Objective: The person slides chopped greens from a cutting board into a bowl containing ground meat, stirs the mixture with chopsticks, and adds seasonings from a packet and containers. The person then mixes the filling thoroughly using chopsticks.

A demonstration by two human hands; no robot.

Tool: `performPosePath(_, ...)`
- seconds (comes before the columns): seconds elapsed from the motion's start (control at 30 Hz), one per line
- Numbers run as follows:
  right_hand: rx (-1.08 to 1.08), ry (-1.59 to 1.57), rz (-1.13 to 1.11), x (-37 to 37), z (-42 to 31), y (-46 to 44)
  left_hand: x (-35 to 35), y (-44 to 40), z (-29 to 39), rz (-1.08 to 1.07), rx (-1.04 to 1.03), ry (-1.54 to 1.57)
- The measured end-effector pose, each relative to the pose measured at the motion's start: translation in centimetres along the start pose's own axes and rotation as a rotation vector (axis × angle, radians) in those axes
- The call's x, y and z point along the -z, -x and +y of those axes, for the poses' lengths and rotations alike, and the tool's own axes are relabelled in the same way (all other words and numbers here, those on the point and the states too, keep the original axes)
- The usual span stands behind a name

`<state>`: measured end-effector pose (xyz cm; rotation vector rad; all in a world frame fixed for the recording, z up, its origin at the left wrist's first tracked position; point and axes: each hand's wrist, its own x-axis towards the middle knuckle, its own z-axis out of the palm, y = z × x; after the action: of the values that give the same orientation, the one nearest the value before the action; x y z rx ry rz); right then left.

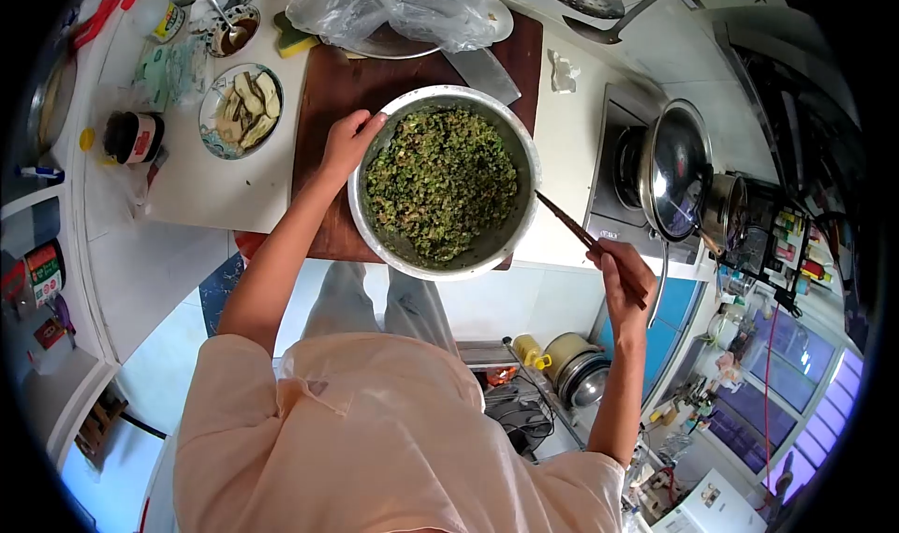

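Note:
A wide metal bowl [529,163] full of a chopped green mixture [442,185] stands on the front of a dark red cutting board [323,93]. My left hand [352,141] grips the bowl's upper left rim, fingers outside it. To the right of the bowl, my right hand [622,273] is closed around a pair of brown chopsticks [571,224]. Their tips point up and left, close to the bowl's right rim. Behind the bowl, a cleaver blade [482,72] lies on the board, partly under a clear plastic bag [393,8].
On the left counter are a plate of sliced food [247,111], a small bowl with a spoon [234,32], and a dark-lidded jar [133,138]. A lidded wok [676,170] sits on the stove [613,210] at right. Pots [573,369] stand below, beside a yellow bottle.

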<state>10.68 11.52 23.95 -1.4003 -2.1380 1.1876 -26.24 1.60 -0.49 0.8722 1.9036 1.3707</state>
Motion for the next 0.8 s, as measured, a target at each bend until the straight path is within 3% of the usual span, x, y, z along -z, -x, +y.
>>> performPosePath(0.37, -0.057, -0.008, -0.025, -1.7, 0.9, 0.1, -0.1, 0.1, -0.2, 0.032, -0.022, -0.008)
performPosePath(0.6, -0.122, -0.042, -0.154, -6.0, 2.7, 0.4, -0.4, 0.1, -0.3, 0.052, -0.016, 0.028)
performPosePath(0.8, 0.073, -0.01, -0.117, -2.8, -0.9, -1.9, 0.5, -1.2, -0.2, -0.065, 0.019, -0.022)
